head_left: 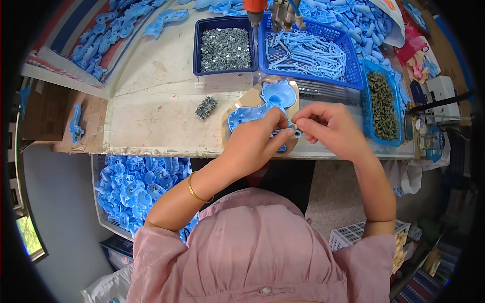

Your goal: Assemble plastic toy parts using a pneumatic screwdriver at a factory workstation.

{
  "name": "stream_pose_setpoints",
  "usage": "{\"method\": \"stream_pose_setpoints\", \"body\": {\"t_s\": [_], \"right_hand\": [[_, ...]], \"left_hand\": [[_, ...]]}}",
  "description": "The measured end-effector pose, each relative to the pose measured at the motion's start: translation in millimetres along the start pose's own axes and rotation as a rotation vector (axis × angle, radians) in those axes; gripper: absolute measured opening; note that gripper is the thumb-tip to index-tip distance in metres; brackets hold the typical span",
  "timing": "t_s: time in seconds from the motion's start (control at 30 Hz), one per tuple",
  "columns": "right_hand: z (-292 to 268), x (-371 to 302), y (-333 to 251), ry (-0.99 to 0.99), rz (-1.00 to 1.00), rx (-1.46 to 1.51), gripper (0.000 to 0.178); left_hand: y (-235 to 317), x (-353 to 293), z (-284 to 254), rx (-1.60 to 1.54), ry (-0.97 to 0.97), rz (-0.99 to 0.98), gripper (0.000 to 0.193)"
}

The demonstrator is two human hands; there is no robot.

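Note:
A light blue moulded plastic shell (244,115) with a rounded cup-like end (281,94) lies on a tan board (228,132) near the table's front edge. Over its near side, my left hand (258,137) pinches a slim blue plastic arm, whose ring end (297,134) sticks out past the fingertips. My right hand (331,129) is just to the right, thumb and forefinger pinched together close to that ring. Whatever sits between those right fingertips is too small to make out.
Behind stand a dark blue tray of small metal parts (225,49) and a blue basket of slim blue arms (310,53). A blue tray of brass-coloured pieces (382,101) is at right. A drill-like tool (255,11) hangs above. Blue shells fill a crate (139,189) below left.

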State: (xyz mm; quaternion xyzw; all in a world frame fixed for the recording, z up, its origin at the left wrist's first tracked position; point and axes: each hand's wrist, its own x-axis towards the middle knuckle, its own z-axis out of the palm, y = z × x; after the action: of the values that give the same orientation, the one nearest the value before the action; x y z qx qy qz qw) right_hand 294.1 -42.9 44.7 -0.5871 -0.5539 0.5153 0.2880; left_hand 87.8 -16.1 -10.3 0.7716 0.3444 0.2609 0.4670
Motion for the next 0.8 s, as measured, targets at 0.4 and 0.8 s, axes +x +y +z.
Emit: {"method": "stream_pose_setpoints", "body": {"t_s": [0.4, 0.8], "right_hand": [[12.8, -1.4, 7.2, -0.070, -0.162, -0.022, 0.017], [28.0, 46.7, 37.6, -0.006, 0.039, 0.061, 0.025]], "left_hand": [[-10.6, -3.7, -14.1, -0.034, -0.094, 0.009, 0.027], [-43.9, -10.1, -40.9, 0.532, 0.241, 0.192, 0.050]]}}
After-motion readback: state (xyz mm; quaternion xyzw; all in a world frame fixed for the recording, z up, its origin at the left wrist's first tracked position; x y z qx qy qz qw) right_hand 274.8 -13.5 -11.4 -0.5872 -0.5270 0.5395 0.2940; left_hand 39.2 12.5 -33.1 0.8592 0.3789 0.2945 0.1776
